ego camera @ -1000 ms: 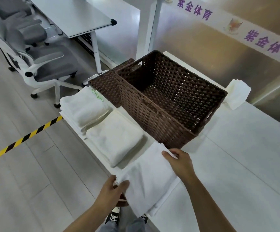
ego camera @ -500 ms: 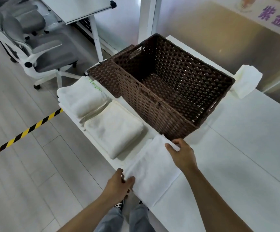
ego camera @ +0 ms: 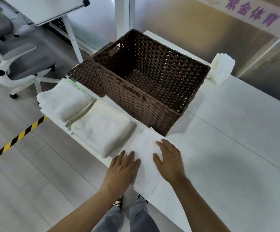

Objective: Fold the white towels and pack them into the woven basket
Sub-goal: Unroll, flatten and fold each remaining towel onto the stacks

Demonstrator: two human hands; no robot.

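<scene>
Nearest, two bare hands lay flat on one thin white towel at the near edge of the white table: the left hand rested with straight fingers on the towel's left side, and the right hand pressed with spread, straight fingers on its right side, neither one curled round the cloth. That towel was a smooth, flat, narrow rectangle, folded, its near corner hanging slightly past the table edge and its far end lying just in front of the basket. To its left sat two more folded towels, both thick and plush: a cream, pillow-like square bundle just beside it, and beyond that a whiter stack bearing a strip of green lettering on one edge. Behind them stood one woven basket, dark brown, rectangular and deep, its open lattice weave showing light through the walls, with nothing inside. Its flat woven lid lay against the left side of the basket. A fourth, small folded white cloth lay at the basket's far right corner. Farther off on the floor stood one grey office chair and one white desk.
</scene>
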